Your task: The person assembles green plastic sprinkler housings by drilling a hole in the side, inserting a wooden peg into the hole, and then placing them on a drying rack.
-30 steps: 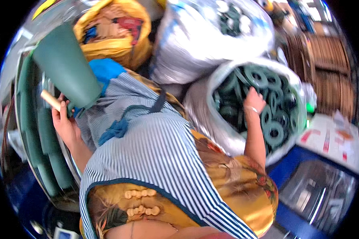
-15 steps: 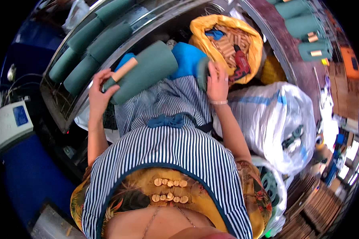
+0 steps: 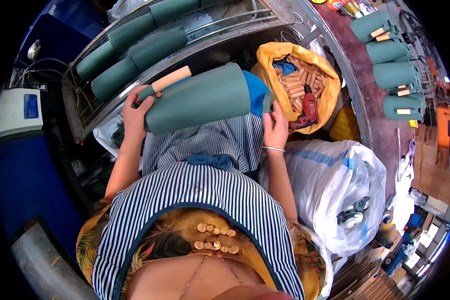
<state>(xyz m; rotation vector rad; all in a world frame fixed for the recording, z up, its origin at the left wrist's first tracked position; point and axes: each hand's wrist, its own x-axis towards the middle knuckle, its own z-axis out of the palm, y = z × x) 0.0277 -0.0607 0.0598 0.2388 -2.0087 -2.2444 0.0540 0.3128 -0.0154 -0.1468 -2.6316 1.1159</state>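
Note:
A large dark green cylinder (image 3: 200, 97) lies across my lap, with a bare wooden handle (image 3: 171, 78) along its upper side. My left hand (image 3: 137, 111) grips its left end, thumb and fingers around the green stub that holds the handle. Near the cylinder's right end, my right hand (image 3: 275, 127) pinches a small green disc-like piece (image 3: 268, 103), seen nearly edge-on. A small gap separates that piece from the cylinder. Beneath the cylinder are my striped apron (image 3: 200, 137) and some blue cloth (image 3: 256, 92).
A yellow sack (image 3: 330, 107) of wooden pegs stands ahead to the right, a red power drill (image 3: 307, 112) on it. Green cylinders (image 3: 157, 47) lie in a metal-framed rack; more cylinders (image 3: 395, 75) sit on the right-hand table (image 3: 372, 122). Beside my right arm is a white plastic sack (image 3: 315, 170).
The cylinder now lies further right and closer to the small green piece. My right hand has gone from spread fingers to a pinch on that piece. The whole view has shifted.

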